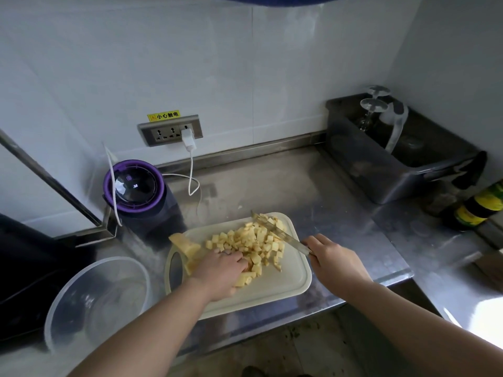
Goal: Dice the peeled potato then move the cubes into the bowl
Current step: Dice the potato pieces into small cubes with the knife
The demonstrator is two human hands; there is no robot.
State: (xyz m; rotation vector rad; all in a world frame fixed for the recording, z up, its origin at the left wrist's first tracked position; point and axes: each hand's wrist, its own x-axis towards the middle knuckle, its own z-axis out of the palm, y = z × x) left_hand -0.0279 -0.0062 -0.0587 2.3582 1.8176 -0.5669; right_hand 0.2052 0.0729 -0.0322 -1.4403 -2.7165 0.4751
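A pile of yellow potato cubes (253, 240) lies on the white cutting board (288, 278) on the steel counter. Larger uncut potato pieces (187, 248) sit at the board's left end. My left hand (220, 273) rests on the near side of the pile with its fingers curled into the cubes. My right hand (333, 258) grips the handle of a knife (283, 235), whose blade lies across the far right side of the pile. A clear plastic bowl (68, 300) stands left of the board with nothing visible inside.
A purple-rimmed appliance (136, 186) stands behind the board, its white cable (192, 170) plugged into the wall socket. A dark tub (381, 164) with upturned glasses sits at the back right, bottles (479, 205) beside it. A dark object (24, 268) fills the far left.
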